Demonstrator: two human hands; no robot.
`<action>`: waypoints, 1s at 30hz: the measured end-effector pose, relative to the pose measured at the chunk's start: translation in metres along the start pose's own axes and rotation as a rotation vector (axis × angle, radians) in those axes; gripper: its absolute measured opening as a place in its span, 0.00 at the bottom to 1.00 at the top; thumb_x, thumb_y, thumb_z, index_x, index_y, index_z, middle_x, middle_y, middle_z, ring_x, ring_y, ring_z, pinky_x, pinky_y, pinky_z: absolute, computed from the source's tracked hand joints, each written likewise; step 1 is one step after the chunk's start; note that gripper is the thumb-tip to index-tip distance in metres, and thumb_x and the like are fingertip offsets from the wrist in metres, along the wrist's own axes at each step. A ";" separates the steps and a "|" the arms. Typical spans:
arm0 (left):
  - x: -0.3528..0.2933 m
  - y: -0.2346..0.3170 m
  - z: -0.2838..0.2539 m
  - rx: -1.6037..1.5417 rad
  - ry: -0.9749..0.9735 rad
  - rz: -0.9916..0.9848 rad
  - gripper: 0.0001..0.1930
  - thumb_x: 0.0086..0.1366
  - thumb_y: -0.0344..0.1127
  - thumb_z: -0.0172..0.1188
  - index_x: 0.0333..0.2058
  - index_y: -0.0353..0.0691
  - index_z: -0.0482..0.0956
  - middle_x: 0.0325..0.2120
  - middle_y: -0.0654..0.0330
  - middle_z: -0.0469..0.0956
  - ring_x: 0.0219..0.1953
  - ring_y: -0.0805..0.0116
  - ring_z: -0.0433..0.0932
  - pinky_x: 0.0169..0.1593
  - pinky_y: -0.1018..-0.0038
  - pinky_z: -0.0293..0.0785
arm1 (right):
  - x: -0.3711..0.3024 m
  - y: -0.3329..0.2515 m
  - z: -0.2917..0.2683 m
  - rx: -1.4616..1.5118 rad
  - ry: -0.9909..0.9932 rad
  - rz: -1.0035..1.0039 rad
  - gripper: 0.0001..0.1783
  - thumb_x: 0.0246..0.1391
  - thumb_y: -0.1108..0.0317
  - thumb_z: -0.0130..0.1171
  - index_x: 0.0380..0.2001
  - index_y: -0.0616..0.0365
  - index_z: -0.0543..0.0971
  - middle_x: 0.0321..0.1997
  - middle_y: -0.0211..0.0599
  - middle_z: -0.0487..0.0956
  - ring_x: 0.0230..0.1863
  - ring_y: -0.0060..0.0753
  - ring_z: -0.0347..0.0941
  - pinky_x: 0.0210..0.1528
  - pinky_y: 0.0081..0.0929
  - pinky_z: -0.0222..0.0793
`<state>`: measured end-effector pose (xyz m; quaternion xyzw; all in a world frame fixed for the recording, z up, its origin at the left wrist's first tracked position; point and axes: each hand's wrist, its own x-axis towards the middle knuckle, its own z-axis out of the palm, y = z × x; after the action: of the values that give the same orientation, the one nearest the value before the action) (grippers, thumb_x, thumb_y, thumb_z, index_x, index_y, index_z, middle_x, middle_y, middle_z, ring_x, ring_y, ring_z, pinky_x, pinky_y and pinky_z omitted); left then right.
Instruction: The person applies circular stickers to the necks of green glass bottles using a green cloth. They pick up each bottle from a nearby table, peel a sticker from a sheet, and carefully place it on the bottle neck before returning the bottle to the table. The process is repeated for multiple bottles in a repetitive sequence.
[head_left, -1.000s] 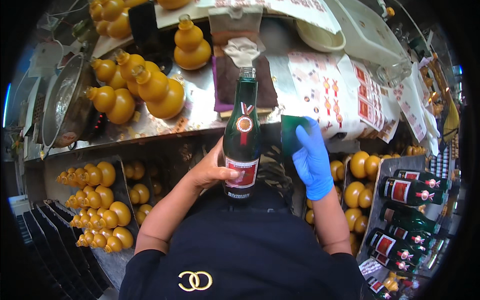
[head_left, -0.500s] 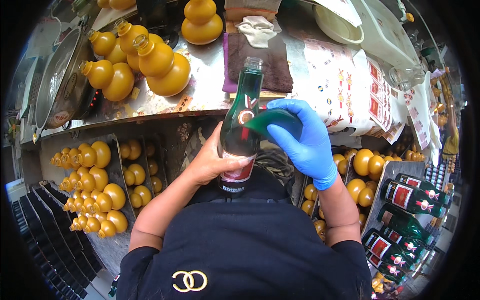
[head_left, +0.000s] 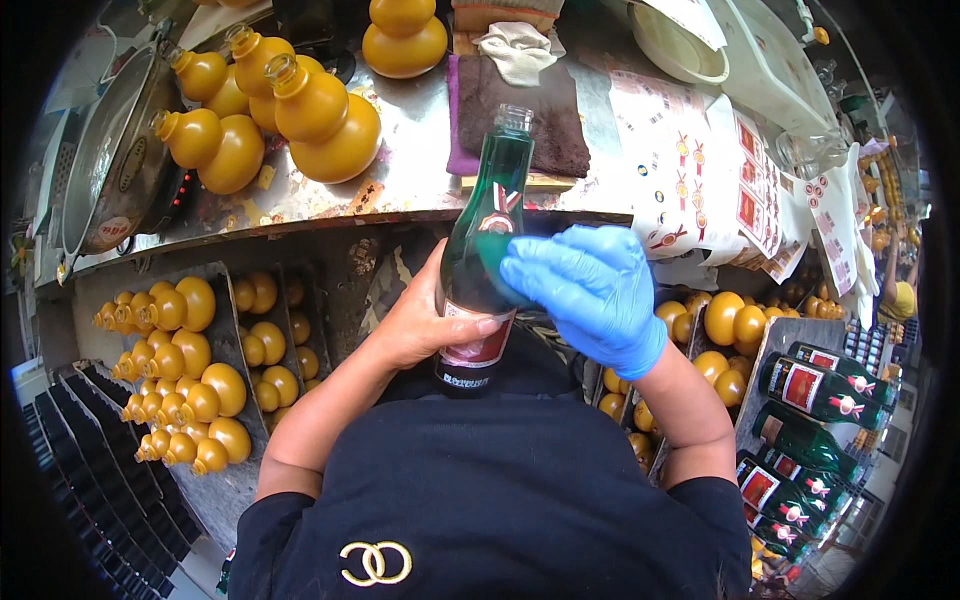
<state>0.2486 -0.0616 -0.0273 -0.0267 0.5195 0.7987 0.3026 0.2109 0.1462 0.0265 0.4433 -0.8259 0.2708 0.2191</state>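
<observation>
A green glass bottle (head_left: 497, 180) stands tilted in front of my body, its open neck pointing away from me. It bears a red label low down and a ribbon-shaped sticker on the shoulder. My bare left hand (head_left: 420, 315) is wrapped round its lower part, thumb across the label. My right hand (head_left: 590, 285), in a blue glove, pinches a thin green scraper (head_left: 492, 262) whose flat face lies against the bottle's side below the ribbon sticker. The gloved fingers hide most of the scraper.
Yellow gourd-shaped bottles (head_left: 335, 130) stand on the workbench (head_left: 400, 190) beside a metal pan (head_left: 115, 150). A folded brown towel (head_left: 555, 120) and label sheets (head_left: 680, 180) lie ahead. More gourd bottles (head_left: 200, 350) fill racks at both sides; labelled green bottles (head_left: 815, 390) lie at the right.
The gloved right hand has swung the scraper down and left onto the bottle, its fingers now closer together. My left hand keeps its hold, and the bottle has barely shifted.
</observation>
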 end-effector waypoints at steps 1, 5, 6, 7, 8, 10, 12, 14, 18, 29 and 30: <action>0.000 -0.002 -0.002 -0.005 0.007 -0.015 0.46 0.48 0.39 0.72 0.63 0.38 0.55 0.56 0.55 0.66 0.58 0.65 0.66 0.62 0.65 0.60 | 0.000 -0.003 0.000 0.060 -0.003 0.016 0.17 0.37 0.71 0.63 0.36 0.51 0.82 0.40 0.27 0.81 0.28 0.26 0.72 0.27 0.25 0.66; 0.002 -0.003 -0.004 0.016 -0.016 -0.013 0.47 0.47 0.39 0.73 0.62 0.38 0.55 0.56 0.55 0.66 0.58 0.65 0.66 0.63 0.66 0.60 | 0.003 -0.006 -0.001 0.283 0.021 0.288 0.19 0.42 0.75 0.65 0.41 0.51 0.81 0.36 0.31 0.80 0.28 0.32 0.72 0.32 0.25 0.68; 0.002 -0.002 -0.003 0.034 -0.027 -0.011 0.47 0.47 0.39 0.73 0.62 0.38 0.55 0.56 0.55 0.66 0.58 0.65 0.66 0.62 0.66 0.60 | 0.005 -0.005 0.000 0.358 0.074 0.424 0.19 0.43 0.76 0.65 0.42 0.51 0.80 0.35 0.32 0.79 0.28 0.34 0.72 0.33 0.25 0.68; 0.001 0.003 0.001 0.034 -0.010 -0.025 0.48 0.47 0.39 0.73 0.63 0.39 0.53 0.55 0.56 0.66 0.58 0.66 0.66 0.62 0.66 0.60 | 0.005 -0.005 0.000 0.351 0.100 0.511 0.18 0.44 0.76 0.66 0.42 0.53 0.80 0.35 0.34 0.79 0.29 0.37 0.72 0.34 0.28 0.69; 0.001 0.003 0.001 0.027 -0.012 -0.029 0.49 0.47 0.39 0.73 0.64 0.39 0.53 0.56 0.56 0.66 0.58 0.66 0.66 0.62 0.66 0.60 | 0.013 -0.002 -0.001 0.242 0.132 0.444 0.18 0.44 0.77 0.66 0.42 0.55 0.79 0.35 0.35 0.79 0.31 0.38 0.74 0.35 0.29 0.70; 0.001 0.002 0.000 0.015 -0.014 -0.036 0.49 0.47 0.39 0.73 0.64 0.39 0.52 0.56 0.56 0.65 0.58 0.66 0.66 0.62 0.66 0.61 | 0.011 0.007 0.002 0.170 0.225 0.497 0.17 0.46 0.77 0.66 0.42 0.56 0.79 0.36 0.37 0.79 0.32 0.34 0.77 0.36 0.27 0.72; 0.001 0.002 -0.003 -0.023 -0.036 -0.010 0.50 0.47 0.39 0.73 0.65 0.39 0.52 0.56 0.56 0.65 0.58 0.66 0.66 0.62 0.65 0.61 | 0.018 -0.003 0.002 0.575 0.372 0.817 0.06 0.56 0.71 0.59 0.37 0.60 0.78 0.33 0.32 0.80 0.31 0.22 0.76 0.35 0.20 0.72; 0.001 0.002 -0.004 -0.034 -0.042 0.002 0.50 0.47 0.39 0.73 0.65 0.39 0.52 0.56 0.56 0.65 0.58 0.66 0.66 0.62 0.65 0.61 | 0.007 0.019 -0.006 1.139 0.278 1.078 0.11 0.60 0.63 0.56 0.36 0.61 0.77 0.31 0.31 0.80 0.31 0.20 0.76 0.34 0.18 0.70; 0.000 0.002 -0.006 0.097 -0.032 0.037 0.48 0.48 0.41 0.73 0.63 0.37 0.53 0.56 0.54 0.64 0.59 0.65 0.64 0.63 0.65 0.59 | 0.023 0.010 0.009 1.311 -0.219 1.070 0.22 0.56 0.57 0.62 0.47 0.62 0.76 0.39 0.31 0.79 0.35 0.15 0.72 0.40 0.17 0.70; 0.022 0.017 -0.020 0.142 0.046 0.177 0.35 0.65 0.54 0.56 0.61 0.36 0.56 0.50 0.53 0.70 0.54 0.66 0.68 0.59 0.69 0.61 | 0.007 0.016 0.042 1.285 -0.424 1.023 0.28 0.47 0.63 0.69 0.50 0.63 0.75 0.42 0.29 0.79 0.41 0.16 0.71 0.46 0.21 0.70; 0.023 0.024 -0.015 0.255 0.040 0.137 0.35 0.65 0.53 0.55 0.61 0.36 0.57 0.51 0.53 0.69 0.55 0.67 0.67 0.60 0.69 0.61 | 0.006 0.017 0.044 1.276 -0.428 1.015 0.28 0.47 0.63 0.69 0.50 0.63 0.74 0.42 0.30 0.79 0.41 0.16 0.72 0.46 0.21 0.70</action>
<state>0.2130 -0.0705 -0.0233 0.0314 0.6232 0.7443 0.2380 0.1882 0.1220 -0.0069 0.0987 -0.6371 0.6615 -0.3831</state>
